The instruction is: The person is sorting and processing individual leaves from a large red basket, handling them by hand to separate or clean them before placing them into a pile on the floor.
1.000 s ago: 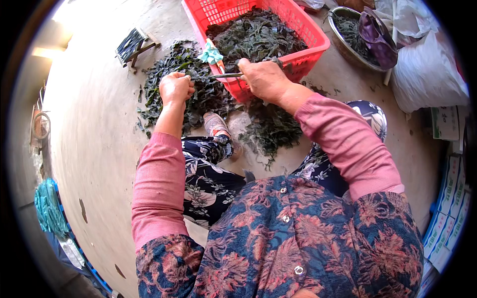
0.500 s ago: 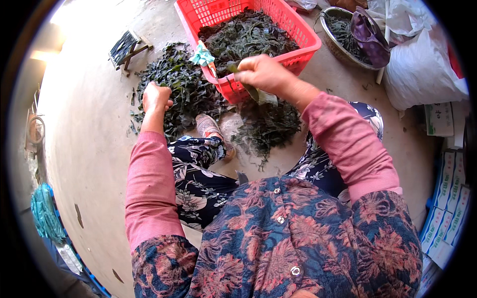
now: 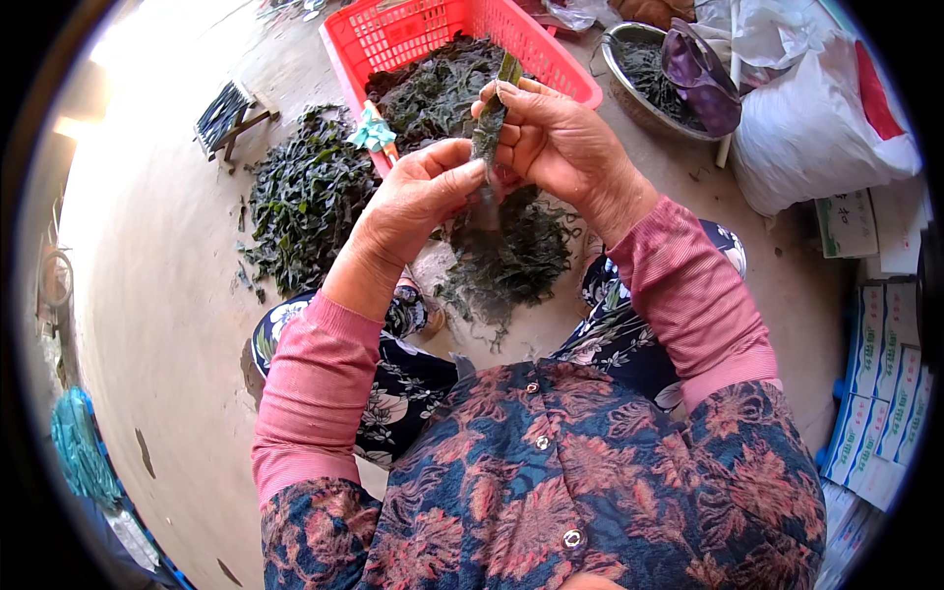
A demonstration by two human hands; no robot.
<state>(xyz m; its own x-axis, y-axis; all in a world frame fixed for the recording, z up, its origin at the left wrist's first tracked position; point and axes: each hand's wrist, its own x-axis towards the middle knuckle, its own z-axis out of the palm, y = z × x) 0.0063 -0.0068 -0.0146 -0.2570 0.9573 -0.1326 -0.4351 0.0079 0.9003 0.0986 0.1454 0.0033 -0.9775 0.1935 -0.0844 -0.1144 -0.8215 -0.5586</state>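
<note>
A dark green strip of seaweed point(image 3: 489, 133) is stretched upright between my two hands, in front of the red plastic basket point(image 3: 351, 71). My left hand point(image 3: 418, 197) pinches its lower part between thumb and forefinger. Higher up, my right hand point(image 3: 560, 143) grips the same strip, its fingers curled round it. More dark seaweed point(image 3: 433, 84) lies in the basket. One heap of seaweed point(image 3: 305, 197) spreads on the floor to the left, and a smaller, finer-looking pile point(image 3: 511, 261) lies between my feet, partly behind my hands.
A small folding stool point(image 3: 231, 118) stands at the far left. At the far right is a round basin point(image 3: 639, 93) of seaweed with a purple cloth point(image 3: 700, 79), beside a large white sack point(image 3: 836, 128). Stacked boxes point(image 3: 880, 383) line the right side. A turquoise tie point(image 3: 372, 133) hangs on the basket's rim.
My left hand has come from the left heap to the middle and taken hold of the strip. My right hand has turned and raised it upright. The view has shifted slightly.
</note>
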